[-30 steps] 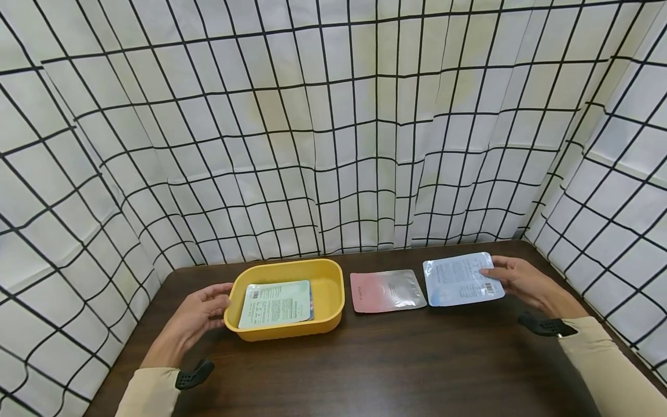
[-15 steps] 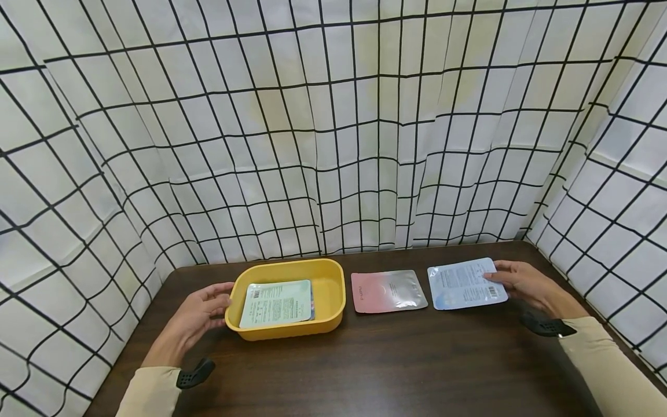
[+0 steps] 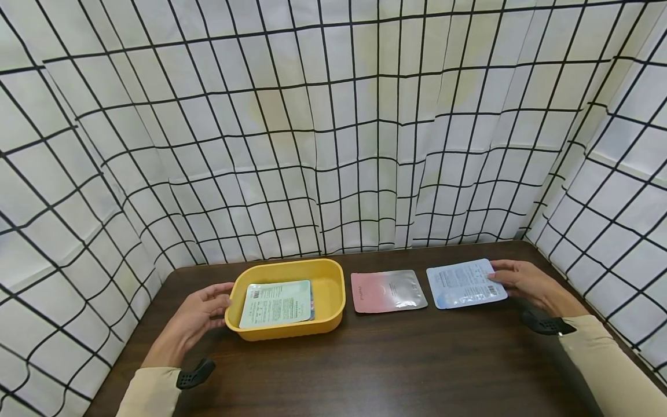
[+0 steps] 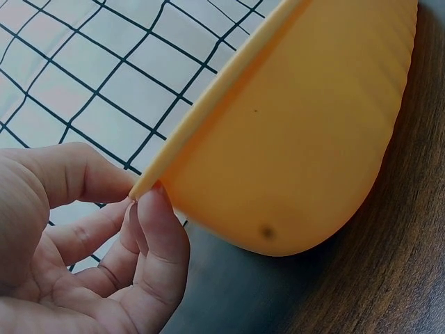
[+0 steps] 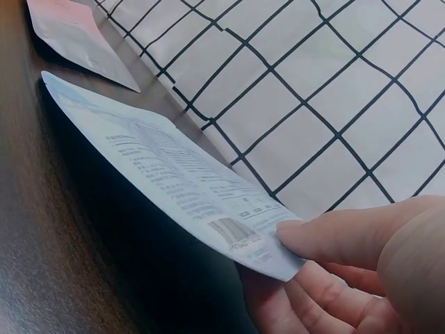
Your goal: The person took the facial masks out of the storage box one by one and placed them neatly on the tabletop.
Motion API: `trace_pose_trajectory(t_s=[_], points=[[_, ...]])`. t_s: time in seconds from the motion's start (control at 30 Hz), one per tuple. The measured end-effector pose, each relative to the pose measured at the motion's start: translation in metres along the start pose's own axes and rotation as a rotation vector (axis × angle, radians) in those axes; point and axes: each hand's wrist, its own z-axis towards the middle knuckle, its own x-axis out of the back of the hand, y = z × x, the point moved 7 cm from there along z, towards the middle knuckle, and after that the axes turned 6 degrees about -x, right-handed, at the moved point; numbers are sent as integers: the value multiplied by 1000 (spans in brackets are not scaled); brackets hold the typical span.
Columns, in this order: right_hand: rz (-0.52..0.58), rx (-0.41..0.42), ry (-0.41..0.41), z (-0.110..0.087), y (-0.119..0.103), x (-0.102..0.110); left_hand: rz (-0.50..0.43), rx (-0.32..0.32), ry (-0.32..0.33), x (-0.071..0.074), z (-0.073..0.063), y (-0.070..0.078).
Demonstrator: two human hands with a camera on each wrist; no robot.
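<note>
A yellow plastic basket (image 3: 330, 295) stands on the left part of the table. My left hand (image 3: 200, 313) pinches its left rim between thumb and fingers, seen close in the left wrist view. Inside lies a pale green sachet (image 3: 276, 304) printed with text, partly covering another bluish one whose edge shows. On the right, my right hand (image 3: 526, 284) pinches the right edge of a light blue sachet (image 3: 464, 284), thumb on top and fingers beneath. In the right wrist view that blue sachet (image 5: 167, 167) is tilted, its near part raised off the table.
A pink and silver sachet (image 3: 388, 291) lies flat on the dark wooden table (image 3: 365, 370), between the basket and the blue sachet. White cloth with a black grid (image 3: 333, 145) encloses the table at the back and sides.
Since a second ago, the blue sachet has shifted slightly right and down with my right hand, away from the pink one. My left hand and the basket stay in place.
</note>
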Motion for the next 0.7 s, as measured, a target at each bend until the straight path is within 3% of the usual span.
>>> trace_pose_trajectory(t_s=[0.7], points=[[-183, 36, -17, -9, -15, 0, 1, -22, 5, -1, -3, 4]])
